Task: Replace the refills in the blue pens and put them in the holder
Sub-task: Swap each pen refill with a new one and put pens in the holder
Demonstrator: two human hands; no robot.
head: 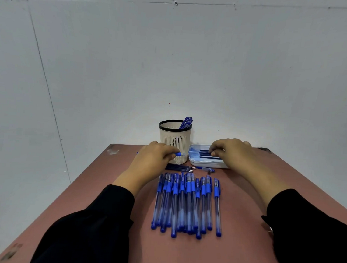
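Observation:
Several blue capped pens [188, 202] lie side by side in the middle of the reddish table [239, 242]. Behind them stands a cream slotted holder [175, 140] with a black rim, and a few blue pens lean inside it. My left hand [154, 158] grips a blue pen barrel [179, 154] in front of the holder. My right hand [233, 153] reaches into a white tray [205, 164] and pinches a dark refill [204, 151] there. A few loose refills [179, 168] lie just below the holder, beside a pen tip part [205, 169].
A plain grey wall rises right behind the table's far edge. The table narrows toward the back, with bare surface to the left of my left arm and to the right of my right arm. Black sleeves cover both forearms.

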